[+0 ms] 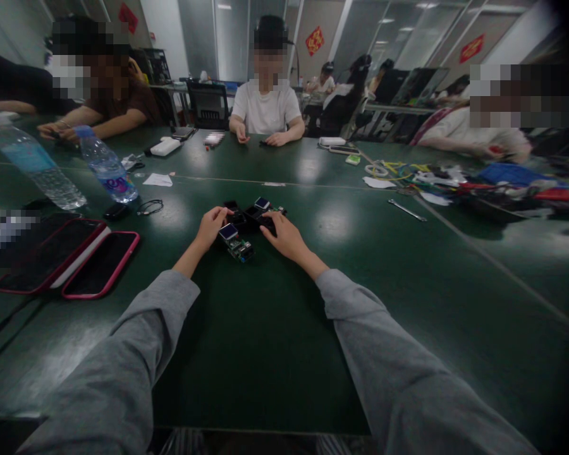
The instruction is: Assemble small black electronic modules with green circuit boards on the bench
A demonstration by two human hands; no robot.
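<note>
Both hands reach to the middle of the dark green table (275, 328). My left hand (210, 229) has its fingers closed at the edge of a black part (237, 215), possibly a small case. A circuit board with a small screen (239, 248) lies just below, beside the left fingertips. My right hand (287, 235) has its fingers bent over a dark piece that they mostly cover. Behind the right fingers is a second board with a small screen (262, 203), next to the black parts. Exactly what the right fingers touch is too dark to make out.
Two water bottles (107, 165) and red-edged phones or cases (102, 265) are on the left. A wrench (406, 210) and a heap of cables and tools (483, 189) lie at the right. Across the table sits a person in a white shirt (267, 107); others sit at both sides.
</note>
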